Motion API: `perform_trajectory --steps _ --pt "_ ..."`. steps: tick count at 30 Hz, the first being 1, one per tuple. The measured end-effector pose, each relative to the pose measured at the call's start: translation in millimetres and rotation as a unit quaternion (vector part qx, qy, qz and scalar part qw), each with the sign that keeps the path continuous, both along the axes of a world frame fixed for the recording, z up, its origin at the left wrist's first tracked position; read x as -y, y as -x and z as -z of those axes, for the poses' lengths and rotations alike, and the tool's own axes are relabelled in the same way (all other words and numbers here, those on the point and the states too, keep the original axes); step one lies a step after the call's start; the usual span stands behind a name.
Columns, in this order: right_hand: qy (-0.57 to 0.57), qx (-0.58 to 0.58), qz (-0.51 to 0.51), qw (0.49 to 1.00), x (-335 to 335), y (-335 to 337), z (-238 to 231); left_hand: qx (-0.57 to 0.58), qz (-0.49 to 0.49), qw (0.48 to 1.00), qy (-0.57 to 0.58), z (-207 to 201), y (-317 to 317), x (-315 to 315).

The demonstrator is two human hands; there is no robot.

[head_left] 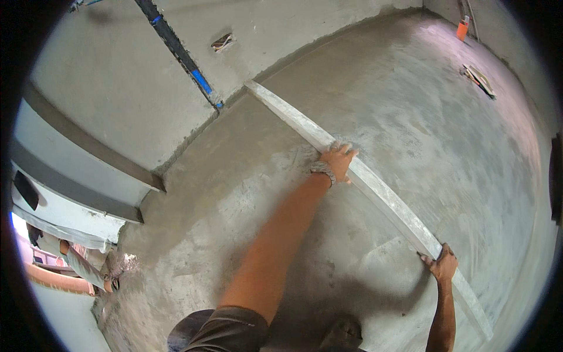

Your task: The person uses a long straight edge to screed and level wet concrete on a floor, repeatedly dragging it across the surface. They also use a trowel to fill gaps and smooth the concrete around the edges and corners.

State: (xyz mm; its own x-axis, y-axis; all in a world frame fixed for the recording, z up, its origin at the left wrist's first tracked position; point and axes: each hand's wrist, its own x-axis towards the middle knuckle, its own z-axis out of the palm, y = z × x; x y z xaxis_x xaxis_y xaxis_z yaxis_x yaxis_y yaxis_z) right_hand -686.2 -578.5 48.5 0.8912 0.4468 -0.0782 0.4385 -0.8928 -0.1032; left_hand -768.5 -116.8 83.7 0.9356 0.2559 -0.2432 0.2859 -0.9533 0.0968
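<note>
A long pale metal straightedge (pixel 392 205) lies slantwise across the grey mortar surface (pixel 410 123). One end is close to the wall's foot at the upper left, and the other reaches toward the lower right. Near its middle, my left hand (pixel 338 161) is on the bar, fingers over the top edge and a band at the wrist. Farther down toward the near end, my right hand (pixel 444 264) is wrapped round the same bar. Streaky, partly smoothed mortar shows on both sides of it.
Finishing tools, perhaps trowels (pixel 481 81), lie on the mortar at the far right, with an orange container (pixel 463 28) beyond. A dark channel with blue pieces (pixel 201 81) runs down the wall. Past the door frame (pixel 88 138) on the left, another person's limb (pixel 85 267) shows.
</note>
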Motion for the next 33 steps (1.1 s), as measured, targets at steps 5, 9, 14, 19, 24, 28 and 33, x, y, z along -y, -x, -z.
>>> perform_trajectory --steps 5,9,14,19,24,28,33 --pt "-0.028 0.002 -0.006 1.000 -8.3 -2.4 3.3 -0.054 0.017 0.998 -0.029 26.3 -17.1 -25.3" --pt "-0.056 0.027 -0.041 0.997 0.9 -9.7 19.2 -0.020 -0.010 1.000 0.002 44.1 -22.4 -38.1" --pt "-0.060 0.009 -0.045 0.997 1.7 -12.5 28.5 -0.019 -0.010 0.999 0.024 49.9 -13.5 -41.0" --pt "-0.065 0.009 -0.052 0.996 5.8 -15.5 38.1 0.001 -0.012 1.000 0.014 54.0 0.9 -39.8" --pt "-0.060 0.022 -0.057 0.996 6.3 -13.5 43.6 -0.010 -0.021 1.000 0.016 51.5 5.0 -38.4" --pt "-0.032 0.017 -0.052 0.998 11.4 -11.0 46.7 -0.009 -0.022 1.000 0.018 50.4 8.2 -35.7" --pt "-0.056 0.018 -0.062 0.996 15.9 -10.2 50.0 -0.009 -0.024 0.999 0.021 49.8 11.4 -34.7"
